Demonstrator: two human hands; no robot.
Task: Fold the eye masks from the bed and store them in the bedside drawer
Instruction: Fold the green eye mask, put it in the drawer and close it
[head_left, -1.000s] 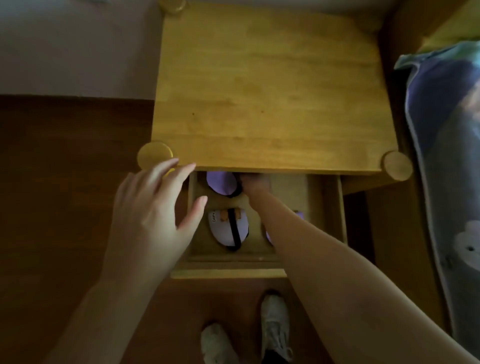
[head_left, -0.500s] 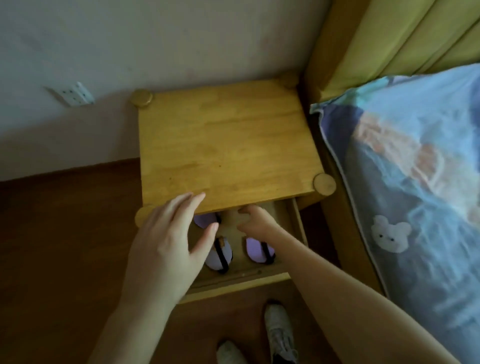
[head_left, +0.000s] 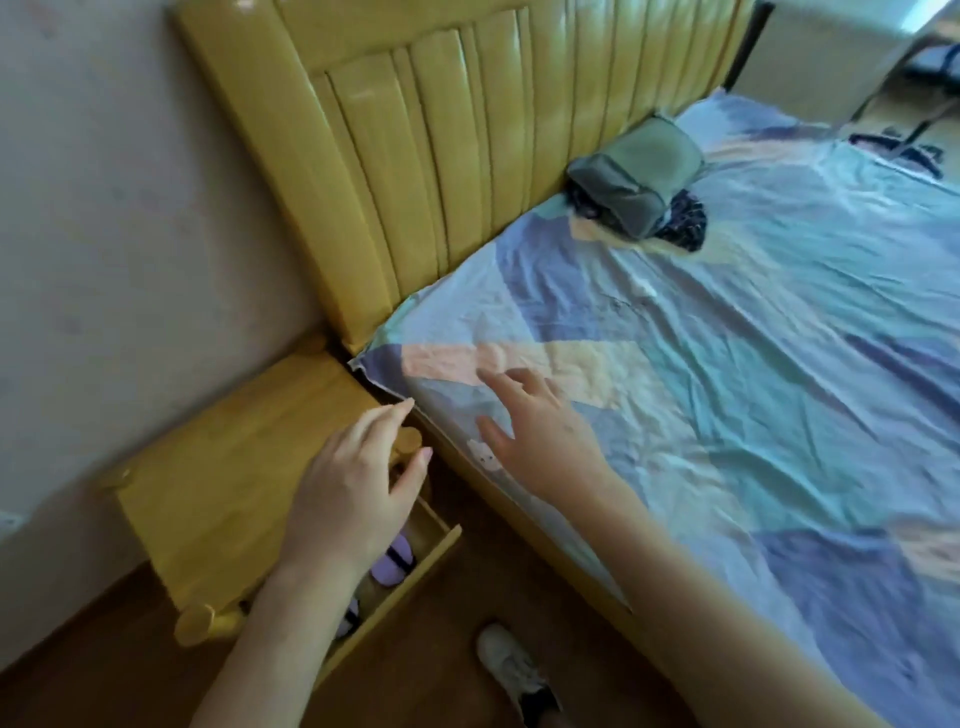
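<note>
Purple eye masks (head_left: 393, 562) lie in the open bedside drawer (head_left: 415, 566). The left hand (head_left: 356, 488) hovers above the drawer's bed-side end, fingers spread, empty. The right hand (head_left: 540, 431) reaches over the bed sheet (head_left: 727, 364) edge, fingers open, holding nothing.

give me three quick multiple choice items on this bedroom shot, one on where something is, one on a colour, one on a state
1. Where is the right hand?
A. inside the drawer
B. over the bed sheet's corner
C. on the floor

2. What colour are the eye masks in the drawer?
A. light purple
B. red
C. green

3. What state is the drawer in?
A. shut
B. open
C. taken out and lying on the bed

Answers:
1 B, its spread fingers lie over the bed sheet near the corner.
2 A, lilac fabric with a dark strap shows below the left hand.
3 B, its front stands out from the nightstand.
</note>
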